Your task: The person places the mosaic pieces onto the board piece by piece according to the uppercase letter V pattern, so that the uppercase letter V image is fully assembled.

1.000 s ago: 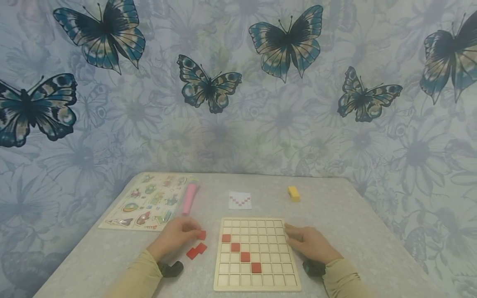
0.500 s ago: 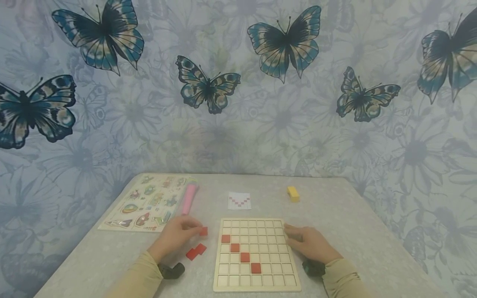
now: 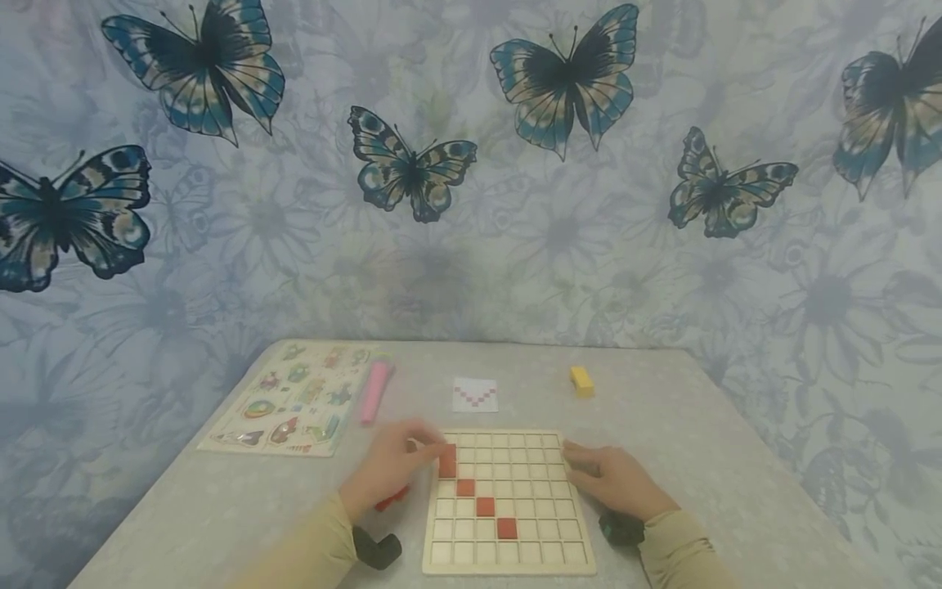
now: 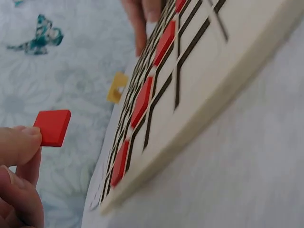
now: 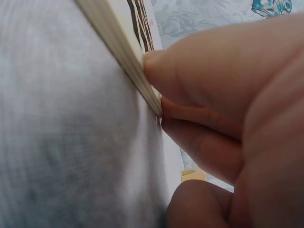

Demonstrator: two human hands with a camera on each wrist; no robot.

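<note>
My left hand pinches a red square tile between thumb and fingers. In the head view this tile overlaps the upper-left part of a pale wooden grid board, while the left wrist view has it raised apart from the board. Several red tiles sit in the board's cells in a diagonal descending to the right. More loose red tiles lie on the table, partly hidden by my left wrist. With fingers fairly straight, my right hand rests against the board's right edge, thumb tip at the rim.
Behind the board lies a small white card with a V of pinkish squares. A yellow block stands at the back right. To the left are a picture puzzle board and a pink tube-shaped object. A butterfly-patterned wall borders the table.
My left hand has carried the red tile rightward from beside the board to over its upper-left edge. My right hand stays at the board's right edge.
</note>
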